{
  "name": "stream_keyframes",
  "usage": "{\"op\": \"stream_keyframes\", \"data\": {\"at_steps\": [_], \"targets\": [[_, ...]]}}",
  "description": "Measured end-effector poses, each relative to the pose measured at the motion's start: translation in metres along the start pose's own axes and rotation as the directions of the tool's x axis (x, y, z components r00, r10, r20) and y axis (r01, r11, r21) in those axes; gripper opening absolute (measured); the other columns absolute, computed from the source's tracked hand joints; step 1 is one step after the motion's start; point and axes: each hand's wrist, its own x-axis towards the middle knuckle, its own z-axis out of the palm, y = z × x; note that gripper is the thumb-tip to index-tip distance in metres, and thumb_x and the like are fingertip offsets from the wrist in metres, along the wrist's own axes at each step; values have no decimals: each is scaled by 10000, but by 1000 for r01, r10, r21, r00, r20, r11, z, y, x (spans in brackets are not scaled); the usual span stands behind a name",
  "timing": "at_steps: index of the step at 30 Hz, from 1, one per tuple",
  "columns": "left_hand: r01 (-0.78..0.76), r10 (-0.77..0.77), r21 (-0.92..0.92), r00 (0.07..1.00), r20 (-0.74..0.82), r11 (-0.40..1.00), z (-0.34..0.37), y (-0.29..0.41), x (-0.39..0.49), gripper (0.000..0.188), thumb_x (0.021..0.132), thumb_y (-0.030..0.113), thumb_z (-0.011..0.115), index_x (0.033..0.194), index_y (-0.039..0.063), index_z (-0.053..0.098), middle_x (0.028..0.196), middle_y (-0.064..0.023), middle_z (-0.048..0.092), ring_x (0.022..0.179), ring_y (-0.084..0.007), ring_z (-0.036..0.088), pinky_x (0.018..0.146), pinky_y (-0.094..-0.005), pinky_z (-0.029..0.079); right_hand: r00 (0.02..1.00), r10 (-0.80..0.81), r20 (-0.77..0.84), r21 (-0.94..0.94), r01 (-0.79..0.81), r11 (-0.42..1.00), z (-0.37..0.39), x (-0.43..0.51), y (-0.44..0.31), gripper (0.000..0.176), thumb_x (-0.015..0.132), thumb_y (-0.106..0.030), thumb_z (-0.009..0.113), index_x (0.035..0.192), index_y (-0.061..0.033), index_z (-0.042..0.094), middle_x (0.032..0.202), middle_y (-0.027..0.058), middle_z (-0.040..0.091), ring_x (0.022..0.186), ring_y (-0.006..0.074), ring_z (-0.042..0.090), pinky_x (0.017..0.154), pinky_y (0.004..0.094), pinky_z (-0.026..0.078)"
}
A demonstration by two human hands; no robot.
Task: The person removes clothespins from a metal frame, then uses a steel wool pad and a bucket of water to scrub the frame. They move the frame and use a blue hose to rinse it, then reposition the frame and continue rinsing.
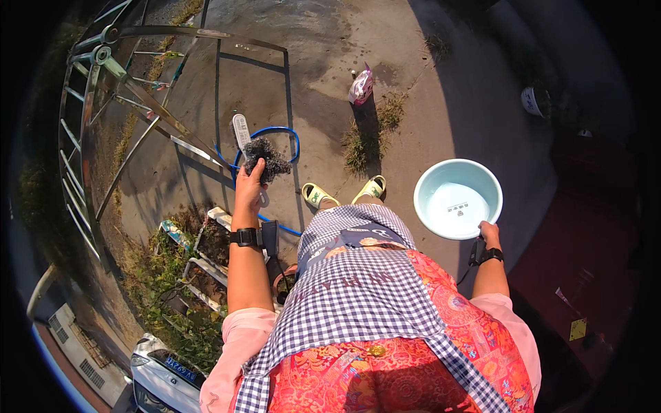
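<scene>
My left hand [249,191] grips a grey mesh scourer [267,158] together with a white-handled scrubbing brush [240,130]. The brush's handle points away from me, and its far end shows below the fingers. Out to the right, my right hand [489,233] pinches the near rim of a pale blue plastic basin [424,199]. The basin is tilted so that its inside faces me, and printing shows on its bottom. Whether there is water in it I cannot tell. A black device is strapped to each wrist.
A blue hose [290,227] loops over the concrete behind my left hand. A metal frame with rungs [129,82] stands at the left. A pink plastic bag [361,86] stands ahead. White-edged planters [209,279] lie lower left, near a parked car [162,379]. A white bucket [531,101] stands far right.
</scene>
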Motion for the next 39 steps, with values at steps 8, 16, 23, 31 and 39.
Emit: {"op": "stream_keyframes", "data": {"at_steps": [8,16,23,31,39], "targets": [[-22,26,-48,995,100,999,126,29,11,237,855,325,674,988,156,576,841,49,630,684,-71,566,507,-241,392,949,-4,316,464,-151,873,-4,0,-43,347,726,-109,588,1023,-7,442,771,108,520,493,171,484,400,264,432],[-20,43,-154,988,147,988,191,42,25,224,858,305,671,968,136,573,799,50,594,642,-72,523,498,-247,394,894,-215,394,607,-77,791,6,5,-93,195,724,-143,596,877,-61,508,670,26,496,482,121,446,377,227,367],[2,17,-82,974,226,997,198,80,59,208,880,318,646,935,131,575,757,51,587,601,-65,504,502,-229,384,892,-246,379,636,-58,770,27,-10,-157,230,700,-151,611,895,-85,508,710,13,512,526,113,472,394,222,342],[4,8,-41,961,278,999,202,135,142,248,868,331,657,983,130,567,774,48,578,627,-56,479,521,-236,368,906,-131,402,501,-98,860,62,-14,-241,271,707,-109,552,957,-11,518,692,64,518,459,152,447,351,244,344],[-36,39,-18,968,248,999,219,176,202,295,852,288,673,1042,85,575,776,12,598,581,-81,484,482,-251,371,912,-81,401,465,-126,876,71,3,-333,279,707,-106,550,974,-35,513,691,75,507,469,167,436,366,254,359]]}}
